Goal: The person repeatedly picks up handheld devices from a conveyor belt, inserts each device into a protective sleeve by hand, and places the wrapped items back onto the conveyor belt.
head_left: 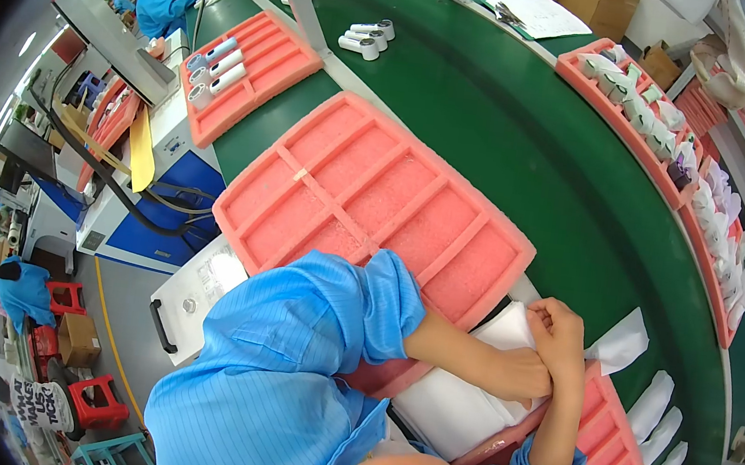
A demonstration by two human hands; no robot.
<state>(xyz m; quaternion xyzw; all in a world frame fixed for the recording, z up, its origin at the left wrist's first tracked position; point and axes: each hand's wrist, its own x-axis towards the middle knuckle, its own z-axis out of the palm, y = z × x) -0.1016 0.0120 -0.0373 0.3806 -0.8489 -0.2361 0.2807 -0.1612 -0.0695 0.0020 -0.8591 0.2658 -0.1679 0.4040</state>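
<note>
I see the white stack (448, 413) toward eight o'clock from the nearer left hand (515, 375), axis seven-to-one, fingers bent, grip unclear.

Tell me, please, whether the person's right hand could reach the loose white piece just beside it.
Probably yes: the white piece lies close to the right hand, and nothing visible seems to block the way.

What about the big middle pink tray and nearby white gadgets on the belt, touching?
Apart: head view shows green belt between pink tray and white gadgets.
</note>
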